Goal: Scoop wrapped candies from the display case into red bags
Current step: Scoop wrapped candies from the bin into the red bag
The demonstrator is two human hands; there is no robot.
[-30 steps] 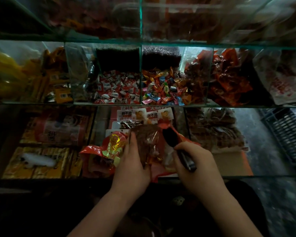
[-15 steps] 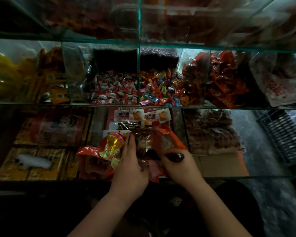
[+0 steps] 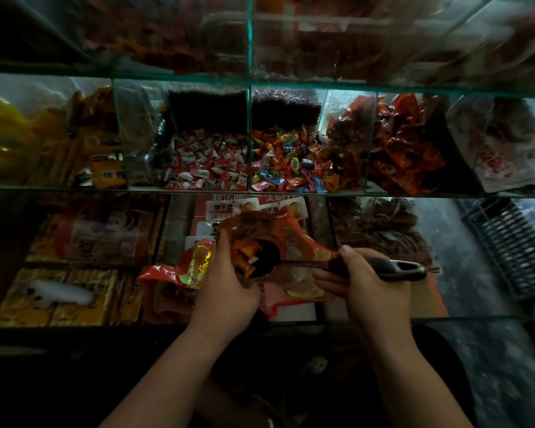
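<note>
Glass display case (image 3: 74, 189) shelves fill the frame; at lower centre, a left hand (image 3: 226, 284) grips a red bag (image 3: 294, 233) while a right hand (image 3: 369, 287) clamps its fingers round a scoop (image 3: 399, 269), whose bowl sits inside the bag; wrapped candies (image 3: 288, 169) lie mid-frame.

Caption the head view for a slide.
Left hand holds a red bag open; right hand holds a scoop, bowl in the bag's mouth.

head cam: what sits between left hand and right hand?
The bowl of the black scoop, poked into the mouth of the red bag that the left hand holds. The right hand grips its handle. Shown in the head view.
</note>
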